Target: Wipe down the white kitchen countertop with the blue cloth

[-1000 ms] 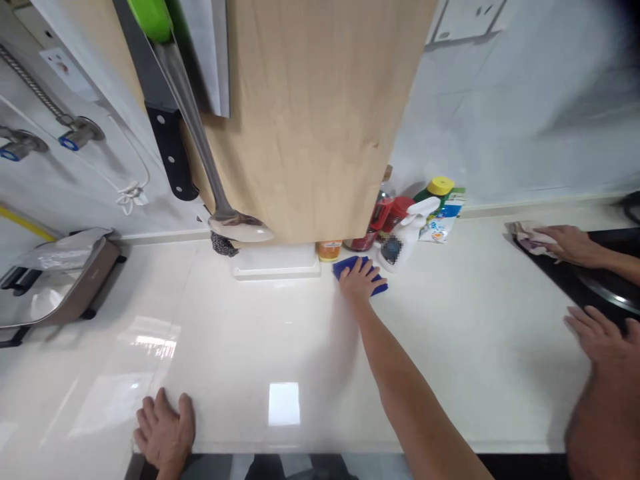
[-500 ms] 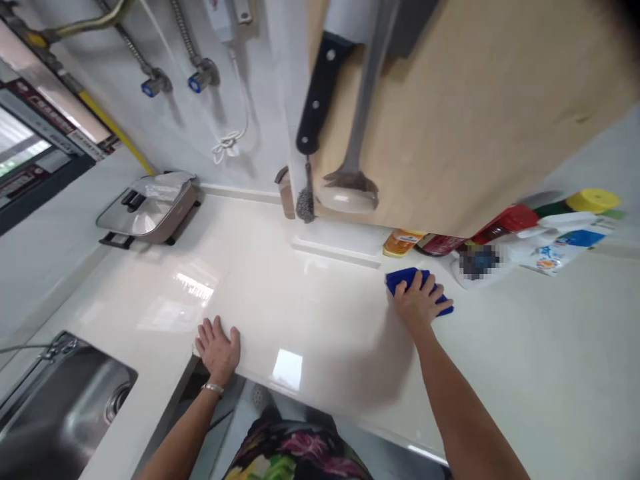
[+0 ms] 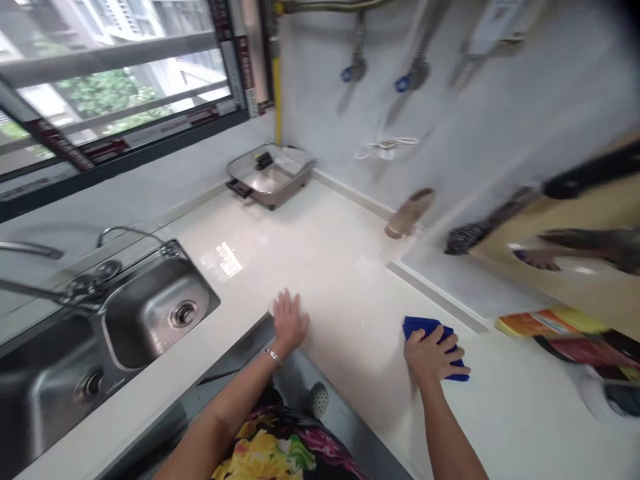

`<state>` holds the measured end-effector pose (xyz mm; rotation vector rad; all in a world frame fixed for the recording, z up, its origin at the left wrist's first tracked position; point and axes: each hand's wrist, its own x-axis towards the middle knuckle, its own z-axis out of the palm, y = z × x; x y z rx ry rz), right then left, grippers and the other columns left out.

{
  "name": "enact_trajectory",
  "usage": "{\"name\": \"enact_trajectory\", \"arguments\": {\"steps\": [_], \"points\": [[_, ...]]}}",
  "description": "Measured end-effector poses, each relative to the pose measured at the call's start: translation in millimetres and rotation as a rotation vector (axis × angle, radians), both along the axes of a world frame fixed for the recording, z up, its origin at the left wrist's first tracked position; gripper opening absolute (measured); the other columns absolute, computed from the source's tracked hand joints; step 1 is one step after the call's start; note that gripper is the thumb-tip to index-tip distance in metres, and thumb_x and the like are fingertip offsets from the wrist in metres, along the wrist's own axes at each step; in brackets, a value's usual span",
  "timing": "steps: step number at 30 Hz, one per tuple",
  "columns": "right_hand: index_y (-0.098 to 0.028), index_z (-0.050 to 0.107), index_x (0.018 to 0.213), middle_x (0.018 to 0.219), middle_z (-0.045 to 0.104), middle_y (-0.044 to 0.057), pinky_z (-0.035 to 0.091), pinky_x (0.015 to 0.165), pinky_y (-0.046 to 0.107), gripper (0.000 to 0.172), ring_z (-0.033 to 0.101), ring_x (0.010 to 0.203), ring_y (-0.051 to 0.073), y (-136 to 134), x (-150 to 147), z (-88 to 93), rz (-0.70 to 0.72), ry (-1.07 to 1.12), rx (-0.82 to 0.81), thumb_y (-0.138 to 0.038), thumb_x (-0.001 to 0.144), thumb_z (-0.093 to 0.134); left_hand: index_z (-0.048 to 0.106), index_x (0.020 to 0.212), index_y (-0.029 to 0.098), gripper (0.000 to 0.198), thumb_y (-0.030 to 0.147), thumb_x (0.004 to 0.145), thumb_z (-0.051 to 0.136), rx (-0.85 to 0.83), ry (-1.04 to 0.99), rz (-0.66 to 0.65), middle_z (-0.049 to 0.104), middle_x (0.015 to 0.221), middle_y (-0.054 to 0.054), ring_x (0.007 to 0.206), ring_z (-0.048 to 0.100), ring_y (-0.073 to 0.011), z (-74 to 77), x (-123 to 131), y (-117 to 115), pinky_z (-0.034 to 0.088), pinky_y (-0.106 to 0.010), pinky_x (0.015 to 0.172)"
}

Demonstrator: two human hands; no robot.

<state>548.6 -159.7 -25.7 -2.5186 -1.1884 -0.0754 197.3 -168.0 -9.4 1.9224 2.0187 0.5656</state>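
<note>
A folded blue cloth (image 3: 414,325) lies on the white countertop (image 3: 345,280), in front of the low white ledge. My right hand (image 3: 433,353) holds it down against the surface, fingers spread over it. Farther left, my left hand (image 3: 289,325) rests flat and empty at the inner corner of the counter, its fingers apart. A bracelet is on the left wrist. Part of the cloth is hidden under my right palm.
A steel double sink (image 3: 160,300) is at the left. A lidded electric pan (image 3: 273,177) stands in the back corner. On the right are the white ledge (image 3: 437,297), a wooden board (image 3: 520,260) with hanging utensils, and an orange-labelled bottle (image 3: 543,323).
My view has turned left, showing more of the sink and window. My right hand has slid left along the ledge with the cloth, away from the bottles. The left hand stays at the corner.
</note>
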Motion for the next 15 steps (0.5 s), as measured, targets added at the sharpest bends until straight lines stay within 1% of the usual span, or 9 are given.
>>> {"name": "enact_trajectory", "arguments": {"steps": [2, 3, 4, 5, 7, 10, 13, 15], "points": [[-0.015, 0.039, 0.152, 0.156, 0.032, 0.028, 0.024, 0.098, 0.085, 0.067, 0.028, 0.141, 0.053, 15, -37, 0.4, 0.082, -0.011, 0.023, -0.046, 0.094, 0.026, 0.042, 0.151, 0.012, 0.061, 0.025, 0.092, 0.051, -0.002, -0.040, -0.147, 0.024, 0.165, -0.022, 0.157, 0.009, -0.0343, -0.5, -25, -16, 0.015, -0.063, 0.125], [-0.015, 0.039, 0.152, 0.156, 0.032, 0.028, 0.025, 0.097, 0.085, 0.067, 0.028, 0.140, 0.053, 23, -57, 1.2, 0.127, -0.021, 0.033, -0.045, 0.094, 0.027, 0.040, 0.152, 0.013, 0.061, 0.023, 0.092, 0.050, 0.009, -0.045, -0.191, 0.025, 0.165, -0.020, 0.157, 0.009, -0.0327, 0.1, -42, -27, 0.017, -0.063, 0.125], [-0.016, 0.038, 0.153, 0.156, 0.033, 0.028, 0.026, 0.096, 0.085, 0.066, 0.029, 0.140, 0.053, 30, -78, 2.3, 0.172, -0.034, 0.043, -0.044, 0.094, 0.028, 0.039, 0.153, 0.015, 0.061, 0.022, 0.092, 0.048, 0.026, -0.039, -0.204, 0.026, 0.165, -0.019, 0.157, 0.008, -0.0314, 1.4, -60, -41, 0.018, -0.063, 0.124], [-0.017, 0.037, 0.154, 0.156, 0.033, 0.028, 0.027, 0.095, 0.085, 0.066, 0.029, 0.140, 0.052, 37, -99, 3.5, 0.216, -0.049, 0.048, -0.044, 0.094, 0.028, 0.037, 0.154, 0.015, 0.061, 0.021, 0.093, 0.046, 0.044, -0.021, -0.182, 0.025, 0.166, -0.018, 0.157, 0.007, -0.0306, 3.3, -79, -58, 0.018, -0.063, 0.125], [-0.019, 0.035, 0.154, 0.155, 0.035, 0.027, 0.028, 0.095, 0.085, 0.065, 0.030, 0.140, 0.050, 50, -142, 5.5, 0.301, -0.076, 0.040, -0.043, 0.095, 0.028, 0.037, 0.154, 0.016, 0.059, 0.022, 0.095, 0.043, 0.059, 0.028, -0.090, 0.023, 0.167, -0.018, 0.157, 0.006, -0.0299, 8.3, -121, -94, 0.017, -0.062, 0.125], [-0.018, 0.035, 0.154, 0.156, 0.035, 0.026, 0.028, 0.098, 0.084, 0.064, 0.029, 0.141, 0.049, 71, -203, 7.8, 0.421, -0.095, 0.007, -0.043, 0.096, 0.027, 0.036, 0.154, 0.015, 0.057, 0.028, 0.099, 0.040, 0.024, 0.096, 0.109, 0.027, 0.166, -0.018, 0.157, 0.007, -0.0295, 15.4, -182, -153, 0.016, -0.058, 0.126], [-0.017, 0.037, 0.154, 0.157, 0.034, 0.026, 0.027, 0.099, 0.084, 0.063, 0.028, 0.141, 0.048, 90, -263, 10.5, 0.530, -0.093, -0.010, -0.043, 0.097, 0.027, 0.039, 0.153, 0.014, 0.059, 0.037, 0.099, 0.040, -0.039, 0.143, 0.362, 0.029, 0.165, -0.018, 0.157, 0.010, -0.0304, 18.5, -236, -207, 0.017, -0.056, 0.125], [-0.015, 0.038, 0.153, 0.158, 0.033, 0.025, 0.027, 0.100, 0.083, 0.063, 0.028, 0.142, 0.048, 100, -302, 12.9, 0.596, -0.091, -0.018, -0.043, 0.097, 0.028, 0.041, 0.151, 0.013, 0.060, 0.041, 0.098, 0.038, -0.068, 0.169, 0.534, 0.030, 0.164, -0.018, 0.157, 0.012, -0.0316, 18.6, -264, -238, 0.017, -0.057, 0.125]]}}
